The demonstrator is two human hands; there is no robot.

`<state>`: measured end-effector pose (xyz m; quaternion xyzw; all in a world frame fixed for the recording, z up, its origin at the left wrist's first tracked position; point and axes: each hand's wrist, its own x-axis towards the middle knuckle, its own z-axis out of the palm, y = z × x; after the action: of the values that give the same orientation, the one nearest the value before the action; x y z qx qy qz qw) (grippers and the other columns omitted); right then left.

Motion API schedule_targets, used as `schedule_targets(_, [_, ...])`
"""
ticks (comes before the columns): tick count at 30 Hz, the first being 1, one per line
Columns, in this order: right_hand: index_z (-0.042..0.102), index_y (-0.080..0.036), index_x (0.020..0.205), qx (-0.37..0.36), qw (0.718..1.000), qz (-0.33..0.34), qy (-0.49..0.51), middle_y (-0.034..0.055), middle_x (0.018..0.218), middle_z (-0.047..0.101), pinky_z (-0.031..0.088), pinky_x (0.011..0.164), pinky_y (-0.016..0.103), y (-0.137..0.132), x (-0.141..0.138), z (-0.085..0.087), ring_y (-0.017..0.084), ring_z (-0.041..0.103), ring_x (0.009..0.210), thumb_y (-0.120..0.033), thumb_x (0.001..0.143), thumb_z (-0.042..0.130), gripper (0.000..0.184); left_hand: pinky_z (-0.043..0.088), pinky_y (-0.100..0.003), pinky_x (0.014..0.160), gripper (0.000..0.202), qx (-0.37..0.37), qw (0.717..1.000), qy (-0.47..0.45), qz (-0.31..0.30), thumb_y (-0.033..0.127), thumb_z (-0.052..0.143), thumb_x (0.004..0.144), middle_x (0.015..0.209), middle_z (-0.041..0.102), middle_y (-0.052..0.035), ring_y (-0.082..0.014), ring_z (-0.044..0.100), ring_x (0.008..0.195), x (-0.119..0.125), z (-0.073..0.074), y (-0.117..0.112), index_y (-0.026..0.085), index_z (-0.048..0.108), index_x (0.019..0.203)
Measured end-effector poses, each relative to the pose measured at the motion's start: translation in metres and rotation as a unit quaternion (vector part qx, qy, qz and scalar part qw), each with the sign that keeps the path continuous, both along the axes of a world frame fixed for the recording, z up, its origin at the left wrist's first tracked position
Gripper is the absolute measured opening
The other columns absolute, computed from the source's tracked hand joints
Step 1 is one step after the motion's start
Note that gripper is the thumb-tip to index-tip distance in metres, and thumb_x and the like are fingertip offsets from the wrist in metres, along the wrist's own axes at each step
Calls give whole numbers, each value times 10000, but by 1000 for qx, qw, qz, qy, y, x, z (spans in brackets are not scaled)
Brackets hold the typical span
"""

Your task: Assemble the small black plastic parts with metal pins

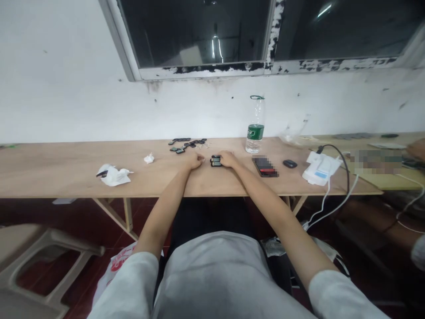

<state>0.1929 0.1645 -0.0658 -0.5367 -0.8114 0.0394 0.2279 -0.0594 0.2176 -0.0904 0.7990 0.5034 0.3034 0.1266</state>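
Both my arms stretch out over a long wooden table (66,168). My right hand (228,158) rests on the tabletop and grips a small black device (215,161) at its left side. My left hand (195,160) lies just left of that device with its fingers curled; whether it pinches anything is too small to tell. Behind the hands lies a loose group of several small black parts (186,145).
A clear plastic bottle (255,128) with a green label stands right of the hands. A phone (264,166), a dark mouse-like object (290,163) and a white box with cables (320,169) lie further right. Crumpled white tissues (113,174) lie on the left. Another person's hand (416,149) shows at the far right.
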Motion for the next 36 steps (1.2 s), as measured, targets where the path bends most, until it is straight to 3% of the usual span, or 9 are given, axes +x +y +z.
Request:
schedule_targets(5, [832,-203,1190,30,999,-18,-28,144,1372,774,477,1127,420,-2,2,1,325,666,1305,-92,947,629,336,624,-411,903,241,-16,1000,16,-2,342,764,850,981,848,-114,-302,760,915,0,-2,2,172,859,992])
schedule_targets(14, [770,-206,1143,32,999,-16,-18,128,1225,806,493,1084,436,13,6,-13,324,692,1201,-159,967,642,224,612,-372,908,228,0,1000,28,-10,388,767,872,995,832,-94,-275,748,946,0,-7,7,199,827,986])
schedule_targets(20, [761,-158,1169,74,990,63,104,129,1254,787,548,1039,370,21,11,-17,261,716,1118,-32,809,638,400,606,-402,951,205,19,1000,12,-18,381,721,888,1001,821,-109,-291,744,978,6,-3,2,199,805,934])
schedule_targets(27, [812,-152,1032,41,962,51,266,104,1080,844,605,929,332,18,7,-6,234,771,968,-115,860,696,212,574,-412,1058,309,88,992,-55,-70,400,697,984,1230,785,-124,-298,702,1185,24,5,-19,187,781,1193])
schedule_targets(31, [820,-147,965,20,941,38,336,121,1078,853,621,946,330,16,7,-1,239,797,1000,-137,877,736,122,575,-412,1045,285,102,990,-58,-82,361,687,1022,1256,765,-135,-299,692,1193,30,10,-26,168,773,1213])
schedule_targets(36, [827,-142,931,-20,919,67,388,123,1061,861,636,953,347,13,7,1,248,808,989,-131,873,760,90,590,-427,1026,262,114,988,-64,-81,310,685,1027,1208,770,-132,-297,702,1159,32,13,-26,160,806,1204])
